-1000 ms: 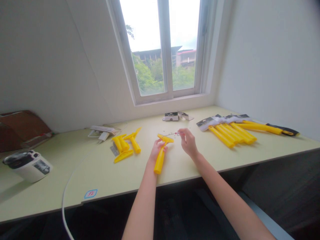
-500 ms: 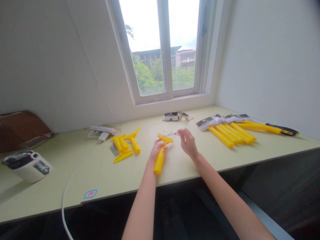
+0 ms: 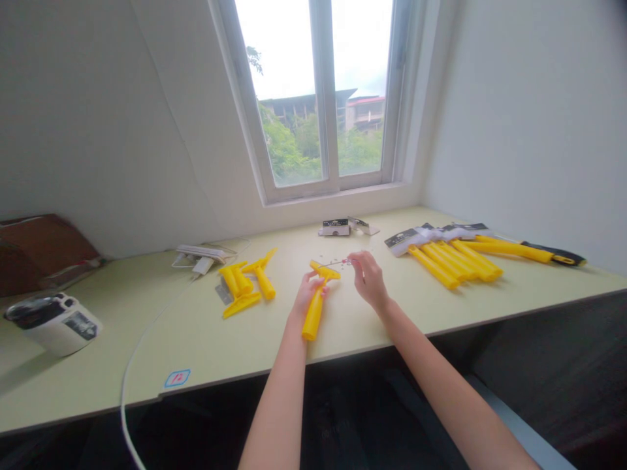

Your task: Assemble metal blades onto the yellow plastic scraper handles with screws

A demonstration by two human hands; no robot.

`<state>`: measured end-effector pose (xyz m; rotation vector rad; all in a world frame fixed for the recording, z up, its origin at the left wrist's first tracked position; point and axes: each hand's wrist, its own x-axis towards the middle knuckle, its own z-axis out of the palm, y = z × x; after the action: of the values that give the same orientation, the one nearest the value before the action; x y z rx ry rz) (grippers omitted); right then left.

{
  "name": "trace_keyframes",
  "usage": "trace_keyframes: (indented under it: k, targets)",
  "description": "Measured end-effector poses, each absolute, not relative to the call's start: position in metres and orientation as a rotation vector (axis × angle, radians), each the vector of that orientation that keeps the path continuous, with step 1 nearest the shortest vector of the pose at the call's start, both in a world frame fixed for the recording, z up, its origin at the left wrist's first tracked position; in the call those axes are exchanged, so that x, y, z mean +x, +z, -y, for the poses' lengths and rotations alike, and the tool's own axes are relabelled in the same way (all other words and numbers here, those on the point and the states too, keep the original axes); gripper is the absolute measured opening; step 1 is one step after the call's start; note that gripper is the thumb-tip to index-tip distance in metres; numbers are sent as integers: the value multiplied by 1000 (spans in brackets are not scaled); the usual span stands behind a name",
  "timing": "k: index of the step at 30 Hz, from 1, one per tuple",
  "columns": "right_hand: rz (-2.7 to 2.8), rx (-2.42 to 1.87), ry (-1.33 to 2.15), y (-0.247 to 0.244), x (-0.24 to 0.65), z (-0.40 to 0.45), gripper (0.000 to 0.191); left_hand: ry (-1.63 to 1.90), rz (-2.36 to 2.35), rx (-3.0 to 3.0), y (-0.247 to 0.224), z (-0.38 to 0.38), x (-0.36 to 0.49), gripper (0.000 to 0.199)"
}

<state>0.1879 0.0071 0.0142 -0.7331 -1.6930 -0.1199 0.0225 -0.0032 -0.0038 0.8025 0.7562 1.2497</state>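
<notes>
Yellow scraper [image 3: 314,313] sits in left hand [image 3: 304,294] (thin rod [image 3: 332,264] in right hand [image 3: 369,279]).

A daylit two-paned window [image 3: 323,98] is set in the pale far wall [image 3: 186,91], another pale wall [image 3: 529,130] stands right, and a yellowish-green table [image 3: 210,339] stretches below.

Slim rod [image 3: 333,263] too small to identify; cable [image 3: 122,401] cut off at bottom edge.

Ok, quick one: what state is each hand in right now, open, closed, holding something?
Left hand: closed around a yellow T-shaped tool.
Right hand: closed on a thin rod-like tool; exact type can't be told.
</notes>
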Motion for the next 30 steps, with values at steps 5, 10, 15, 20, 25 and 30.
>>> trace_keyframes:
  k: [5, 10, 15, 20, 25, 30]
  targets:
    - [1711, -752, -133, 14, 188, -6, 17, 1251, -784, 817, -3, 4, 23, 37]
    - [1711, -756, -135, 14, 189, -7, 18, 1250, -790, 823, -3, 5, 23, 37]
    - [1717, -760, -143, 14, 189, -6, 18, 1250, -793, 834, 0, 6, 24, 36]
    - [1735, -745, -147, 15, 189, -5, 18, 1239, -812, 842, 2, 8, 25, 37]
    - [1731, -733, -150, 16, 189, -5, 17, 1243, -836, 850, 3, 8, 25, 38]
    - [1700, -759, -157, 16, 189, -5, 15, 1253, -830, 891, 0, 8, 25, 37]
